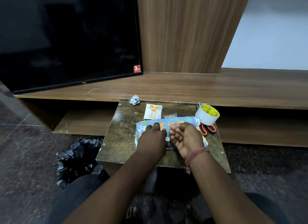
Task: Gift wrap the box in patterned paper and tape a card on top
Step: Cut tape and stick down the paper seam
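A box wrapped in blue patterned paper (pixel 181 121) lies on a small dark wooden table (pixel 121 133). My left hand (pixel 152 137) presses flat on the left part of the box, fingers pointing away. My right hand (pixel 184 137) hovers over the middle of the box, palm turned leftward, fingers curled loosely, holding nothing that I can see. A white card with orange dots and writing (pixel 153 111) lies flat on the table just behind the box. A short strip of clear tape (pixel 171 115) sits beside the card.
A roll of clear tape (pixel 207 114) stands at the table's back right, red-handled scissors (pixel 209 129) beneath it. A crumpled paper ball (pixel 135 99) lies at the back edge. A black bin bag (pixel 78 158) sits on the floor left. A television (pixel 66 40) leans on the wooden shelf behind.
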